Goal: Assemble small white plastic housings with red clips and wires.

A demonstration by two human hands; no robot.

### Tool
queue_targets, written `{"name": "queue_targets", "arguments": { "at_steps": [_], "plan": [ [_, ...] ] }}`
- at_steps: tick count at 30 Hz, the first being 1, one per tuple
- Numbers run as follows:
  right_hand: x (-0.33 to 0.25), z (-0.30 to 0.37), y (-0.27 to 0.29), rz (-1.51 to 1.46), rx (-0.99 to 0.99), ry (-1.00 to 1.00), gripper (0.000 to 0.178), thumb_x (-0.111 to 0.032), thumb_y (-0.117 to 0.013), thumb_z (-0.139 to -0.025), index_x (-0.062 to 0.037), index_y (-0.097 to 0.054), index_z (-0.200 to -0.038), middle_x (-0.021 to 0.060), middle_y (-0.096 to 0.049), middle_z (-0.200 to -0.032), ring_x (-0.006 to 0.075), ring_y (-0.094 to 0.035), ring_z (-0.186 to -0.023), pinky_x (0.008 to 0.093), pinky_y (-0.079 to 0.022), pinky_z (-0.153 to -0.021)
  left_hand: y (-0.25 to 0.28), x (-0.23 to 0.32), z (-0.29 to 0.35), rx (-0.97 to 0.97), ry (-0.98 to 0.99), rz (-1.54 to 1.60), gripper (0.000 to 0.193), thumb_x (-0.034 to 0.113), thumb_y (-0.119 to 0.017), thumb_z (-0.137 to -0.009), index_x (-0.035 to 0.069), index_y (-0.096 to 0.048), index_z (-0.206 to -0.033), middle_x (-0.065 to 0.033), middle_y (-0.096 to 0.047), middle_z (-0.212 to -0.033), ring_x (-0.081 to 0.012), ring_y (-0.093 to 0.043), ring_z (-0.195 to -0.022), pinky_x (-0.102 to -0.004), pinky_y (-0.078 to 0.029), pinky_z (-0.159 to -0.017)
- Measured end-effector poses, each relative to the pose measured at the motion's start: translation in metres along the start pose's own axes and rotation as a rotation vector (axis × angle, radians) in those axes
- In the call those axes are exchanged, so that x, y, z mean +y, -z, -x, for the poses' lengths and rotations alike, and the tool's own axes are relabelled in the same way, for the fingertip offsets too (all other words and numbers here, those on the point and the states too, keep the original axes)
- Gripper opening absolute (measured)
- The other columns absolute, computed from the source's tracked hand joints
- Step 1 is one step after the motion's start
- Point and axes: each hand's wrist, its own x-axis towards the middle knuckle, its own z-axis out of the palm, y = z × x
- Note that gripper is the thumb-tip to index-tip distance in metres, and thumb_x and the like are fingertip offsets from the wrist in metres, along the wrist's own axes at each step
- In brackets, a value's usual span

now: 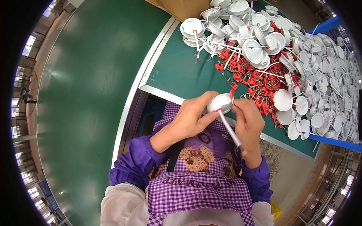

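My left hand point(190, 115) is closed round a white round downlight point(220, 102), thumb near its back face. A white cable point(229, 129) comes out of that face at a red grommet and hangs down toward my right wrist. A small red spring clip point(232, 92) stands at the light's rim. The fingers of my right hand point(248, 117) are pinched together against the rim just below this clip; whether they grip the clip itself is partly hidden. Just beyond my hands, a heap of loose red clips point(260, 88) with metal springs lies on the green bench point(171, 71).
Many white downlights point(253, 51) with cables are piled at the back right, spilling from a blue-edged bin point(335, 142). A cardboard box point(181, 8) stands at the back. On the left runs a wide green belt point(86, 94) with a metal edge rail point(130, 98).
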Motion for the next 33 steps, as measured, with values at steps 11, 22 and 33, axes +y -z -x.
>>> {"name": "queue_targets", "arguments": {
  "at_steps": [11,22,33],
  "plan": [
    [-0.016,0.020,-0.001,-0.884,-0.167,-0.615,0.041,0.001,-0.066,-0.086,0.0024,-0.054,-0.125,0.0140,-0.066,-0.115,0.0185,-0.064,-0.104,0.0301,-0.051,-0.088,-0.014,-0.011,0.049,-0.043,0.076,0.321,0.038,0.009,-0.070,-0.087,-0.001,-0.057,-0.121,-0.0072,-0.064,-0.109,-0.0159,-0.060,-0.102,-0.0312,-0.047,-0.092],
    [-0.019,-0.019,0.009,-0.598,-0.519,-0.395,0.030,-0.012,-0.071,-0.082,-0.0002,-0.065,-0.109,0.0129,-0.070,-0.094,0.0193,-0.067,-0.079,0.0312,-0.051,-0.067,-0.010,-0.016,0.033,-0.233,0.381,0.811,0.051,-0.001,-0.067,-0.086,-0.001,-0.045,-0.133,-0.0090,-0.061,-0.118,-0.0141,-0.061,-0.104,-0.0244,-0.049,-0.087],
    [0.026,-0.053,-0.042,0.374,-0.079,-0.090,0.012,-0.008,-0.065,-0.083,0.0002,-0.064,-0.091,0.0141,-0.057,-0.088,0.0319,-0.057,-0.086,0.0430,-0.048,-0.072,0.004,-0.015,0.025,0.378,0.546,1.220,0.027,-0.003,-0.067,-0.085,0.003,-0.051,-0.106,-0.0077,-0.064,-0.095,-0.0157,-0.067,-0.085,-0.0285,-0.056,-0.076]
  ]
}}
